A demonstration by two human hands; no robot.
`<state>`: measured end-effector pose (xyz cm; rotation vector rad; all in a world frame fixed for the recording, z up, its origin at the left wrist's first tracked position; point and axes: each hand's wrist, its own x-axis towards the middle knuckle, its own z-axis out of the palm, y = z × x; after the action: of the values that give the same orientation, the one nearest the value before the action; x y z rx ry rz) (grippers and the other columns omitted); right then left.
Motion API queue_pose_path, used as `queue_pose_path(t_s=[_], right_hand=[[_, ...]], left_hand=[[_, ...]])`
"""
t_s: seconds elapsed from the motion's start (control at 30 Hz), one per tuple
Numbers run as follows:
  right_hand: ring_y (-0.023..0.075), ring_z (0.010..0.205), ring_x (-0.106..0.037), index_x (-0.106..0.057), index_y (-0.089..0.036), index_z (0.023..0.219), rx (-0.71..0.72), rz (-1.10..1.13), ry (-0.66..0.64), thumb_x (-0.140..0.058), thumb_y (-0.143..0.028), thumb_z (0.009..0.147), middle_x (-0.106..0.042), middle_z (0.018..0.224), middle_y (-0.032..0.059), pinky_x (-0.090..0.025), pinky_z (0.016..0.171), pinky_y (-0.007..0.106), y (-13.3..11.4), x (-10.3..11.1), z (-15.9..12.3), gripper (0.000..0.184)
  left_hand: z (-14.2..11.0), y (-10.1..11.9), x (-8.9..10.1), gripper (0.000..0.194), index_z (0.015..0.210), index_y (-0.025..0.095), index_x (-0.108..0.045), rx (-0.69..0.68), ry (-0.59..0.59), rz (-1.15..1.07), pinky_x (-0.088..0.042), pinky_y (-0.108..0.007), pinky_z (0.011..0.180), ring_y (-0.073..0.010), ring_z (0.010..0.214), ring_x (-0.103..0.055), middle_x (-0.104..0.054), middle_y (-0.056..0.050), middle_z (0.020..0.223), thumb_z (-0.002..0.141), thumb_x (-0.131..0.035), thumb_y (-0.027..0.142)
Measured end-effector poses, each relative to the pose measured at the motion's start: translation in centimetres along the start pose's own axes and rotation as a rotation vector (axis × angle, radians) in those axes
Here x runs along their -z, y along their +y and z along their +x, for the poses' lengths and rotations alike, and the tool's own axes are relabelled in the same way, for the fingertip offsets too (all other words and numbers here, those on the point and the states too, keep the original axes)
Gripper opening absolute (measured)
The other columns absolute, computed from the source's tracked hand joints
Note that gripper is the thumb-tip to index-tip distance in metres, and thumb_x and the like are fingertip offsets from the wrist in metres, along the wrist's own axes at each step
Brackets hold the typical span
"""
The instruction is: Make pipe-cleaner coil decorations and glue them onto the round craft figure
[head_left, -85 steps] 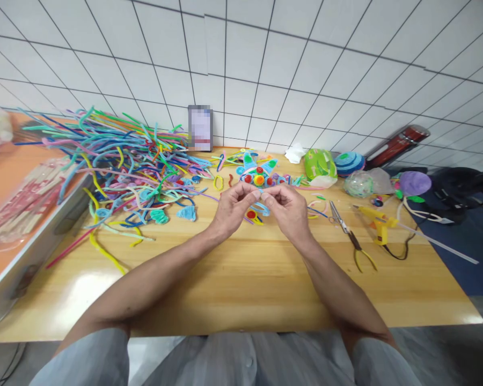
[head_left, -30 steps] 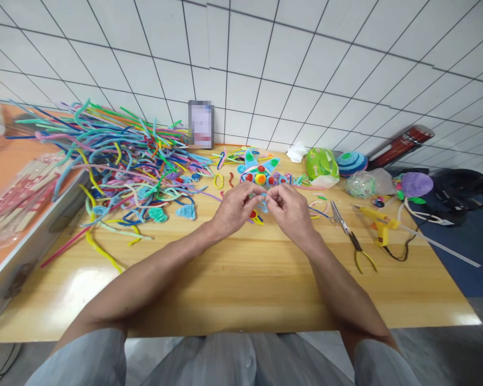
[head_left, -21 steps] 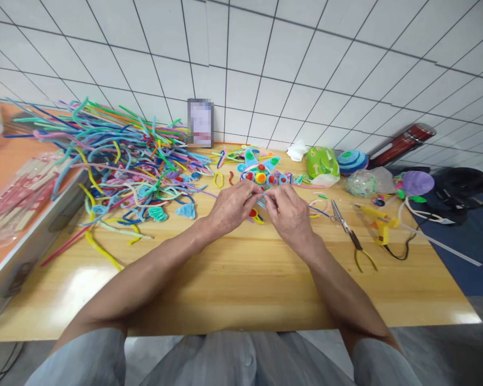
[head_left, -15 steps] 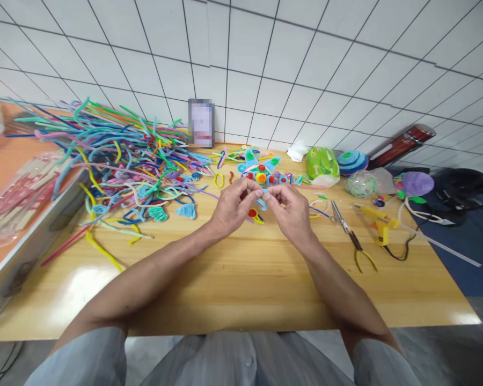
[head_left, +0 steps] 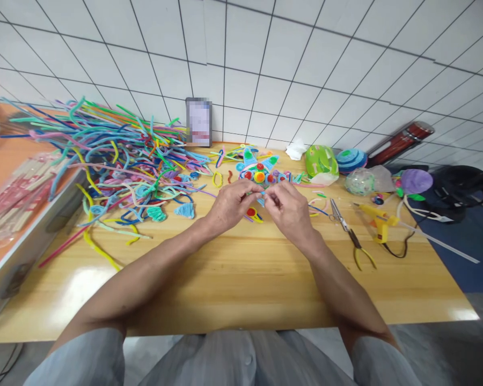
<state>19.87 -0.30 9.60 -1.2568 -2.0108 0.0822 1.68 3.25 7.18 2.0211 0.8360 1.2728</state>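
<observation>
My left hand (head_left: 229,206) and my right hand (head_left: 286,209) meet over the middle of the wooden table (head_left: 233,273). Both pinch a short light-blue pipe cleaner piece (head_left: 261,200) between fingertips, fingers curled closed. Just beyond them lies a colourful pipe cleaner figure (head_left: 258,171) with red and orange round bits. A small red and yellow loop (head_left: 253,214) lies on the table under the hands.
A big tangle of pipe cleaners (head_left: 116,155) covers the left back. Pliers (head_left: 352,238) and a yellow glue gun (head_left: 377,219) lie to the right. A green object (head_left: 321,162), a blue spiral disc (head_left: 351,159) and a purple ball (head_left: 416,181) sit behind. An orange tray (head_left: 12,187) stands left.
The hands have stayed together over the same spot, fingers shifting slightly on the blue piece. The view has drifted a little.
</observation>
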Motion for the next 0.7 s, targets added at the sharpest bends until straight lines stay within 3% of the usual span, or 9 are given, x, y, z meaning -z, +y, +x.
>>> queue_pose_path(t_s=[0.1,0.17,0.3,0.43,0.5,0.6,0.7], right_hand=[[0.0206,0.083,-0.061,-0.062,-0.023,0.084,0.042,-0.062,-0.027,-0.054,-0.018,0.095,-0.064,0.086,0.0058,-0.049,0.074,0.033,0.0,0.0,-0.2,0.015],[0.0196,0.081,-0.061,-0.064,-0.022,0.087,0.029,-0.014,-0.002,-0.055,-0.018,0.096,-0.064,0.087,0.0057,-0.049,0.073,0.033,0.1,-0.1,-0.2,0.013],[0.0152,0.07,-0.058,-0.068,-0.022,0.087,-0.128,0.254,0.041,-0.064,-0.027,0.095,-0.063,0.078,0.0008,-0.049,0.068,0.03,0.2,-0.5,0.0,0.01],[0.013,0.063,-0.059,-0.069,-0.021,0.088,-0.371,0.643,-0.002,-0.071,-0.041,0.09,-0.067,0.075,-0.0012,-0.049,0.059,0.027,0.2,-1.2,0.0,0.02],[0.0126,0.061,-0.06,-0.068,-0.021,0.086,-0.428,0.739,-0.01,-0.074,-0.043,0.086,-0.068,0.073,-0.0019,-0.049,0.057,0.026,0.3,-1.5,0.0,0.023],[0.0121,0.06,-0.059,-0.067,-0.021,0.084,-0.417,0.729,-0.008,-0.074,-0.042,0.086,-0.066,0.071,-0.0024,-0.047,0.056,0.026,0.6,-1.6,0.1,0.022],[0.0117,0.06,-0.054,-0.065,-0.022,0.081,-0.306,0.537,0.017,-0.068,-0.034,0.09,-0.062,0.07,-0.0025,-0.044,0.058,0.026,1.0,-1.0,0.2,0.015]], left_hand=[[0.0,0.2,0.4,0.011,0.091,0.02,-0.072,-0.057,-0.014,0.126,-0.05,-0.029,0.08,-0.0166,0.085,-0.067,-0.074,-0.005,0.092,0.095,-0.062,0.022],[-0.1,0.3,0.3,0.01,0.088,0.019,-0.07,-0.014,0.017,0.107,-0.047,-0.027,0.07,-0.0137,0.072,-0.061,-0.072,-0.003,0.085,0.094,-0.064,0.023],[-0.4,0.5,-0.5,0.017,0.085,0.018,-0.07,0.195,0.112,-0.183,-0.036,-0.024,0.054,-0.0092,0.055,-0.046,-0.061,0.002,0.068,0.091,-0.069,0.033],[-0.7,0.5,-1.5,0.03,0.083,0.017,-0.07,0.329,0.197,-0.475,-0.044,-0.023,0.059,-0.0109,0.063,-0.054,-0.064,0.0,0.071,0.084,-0.078,0.046],[-0.9,0.4,-1.9,0.034,0.083,0.018,-0.07,0.391,0.21,-0.574,-0.046,-0.023,0.06,-0.0106,0.063,-0.055,-0.066,0.001,0.072,0.08,-0.081,0.05],[-0.9,0.0,-2.1,0.037,0.083,0.018,-0.07,0.441,0.192,-0.627,-0.046,-0.023,0.058,-0.01,0.06,-0.056,-0.067,0.001,0.071,0.078,-0.083,0.052],[-0.5,-0.5,-1.6,0.032,0.086,0.018,-0.073,0.36,0.097,-0.499,-0.049,-0.024,0.062,-0.0116,0.064,-0.06,-0.072,-0.001,0.077,0.083,-0.079,0.049]])
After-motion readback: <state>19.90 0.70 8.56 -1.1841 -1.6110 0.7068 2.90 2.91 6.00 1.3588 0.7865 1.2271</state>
